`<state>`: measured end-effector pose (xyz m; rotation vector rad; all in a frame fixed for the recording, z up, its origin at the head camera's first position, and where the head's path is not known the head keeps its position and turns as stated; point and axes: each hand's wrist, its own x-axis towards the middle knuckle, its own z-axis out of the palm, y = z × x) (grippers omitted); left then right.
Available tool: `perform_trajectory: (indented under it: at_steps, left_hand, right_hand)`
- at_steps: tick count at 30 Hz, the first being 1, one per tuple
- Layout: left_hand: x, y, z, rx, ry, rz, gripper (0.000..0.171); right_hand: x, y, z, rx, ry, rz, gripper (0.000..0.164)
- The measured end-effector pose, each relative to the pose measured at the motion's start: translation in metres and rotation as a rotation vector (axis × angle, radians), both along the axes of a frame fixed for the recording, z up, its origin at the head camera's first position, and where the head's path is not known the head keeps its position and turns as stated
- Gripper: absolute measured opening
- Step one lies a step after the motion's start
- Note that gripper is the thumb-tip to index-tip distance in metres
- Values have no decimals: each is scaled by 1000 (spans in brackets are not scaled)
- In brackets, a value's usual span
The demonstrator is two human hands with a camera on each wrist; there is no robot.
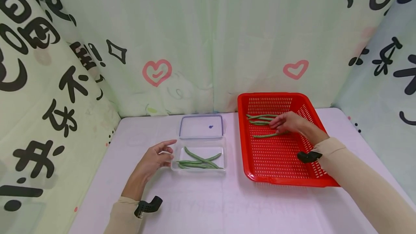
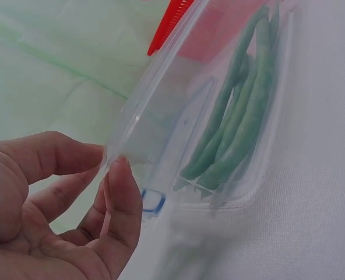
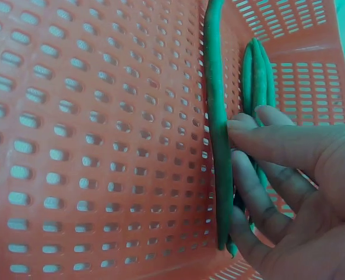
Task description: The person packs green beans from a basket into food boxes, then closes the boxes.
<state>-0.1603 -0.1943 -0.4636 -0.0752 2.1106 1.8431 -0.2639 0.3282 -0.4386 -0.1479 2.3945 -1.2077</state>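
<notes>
Left hand point(image 1: 155, 159), fingers loosely apart, touches the clear container point(image 1: 199, 159) holding about four green beans point(image 1: 198, 161); right hand point(image 1: 287, 122) fingers pinch a bean point(image 1: 267, 135) in the red basket point(image 1: 276, 169) with about four.

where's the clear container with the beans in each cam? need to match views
Head: clear container lower centre on the table, left hand touching its left edge.
Left wrist: container wall runs diagonally through the middle, fingertips on its rim.
Right wrist: not in it.
Shared landmark: red basket, seen in all three.
</notes>
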Motion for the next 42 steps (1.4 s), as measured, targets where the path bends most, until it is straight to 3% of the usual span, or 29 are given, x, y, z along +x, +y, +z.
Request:
perform_trajectory:
  at_steps: [3,11,21,27,42]
  left_hand:
    - [0,0,0,2,1,-5,59]
    - [-1,1,1,10,4,4,58]
    - [-1,2,0,-6,0,7,57]
    - [-1,2,-1,-15,-7,15,57]
    - [1,1,0,-15,4,8,57]
  right_hand:
    - [0,1,0,10,-37,14,28]
    - [2,1,0,119,-22,67,21]
    - [11,-2,15,196,95,201,19]
    - [19,0,27,175,180,257,22]
    - [41,4,50,70,138,141,26]
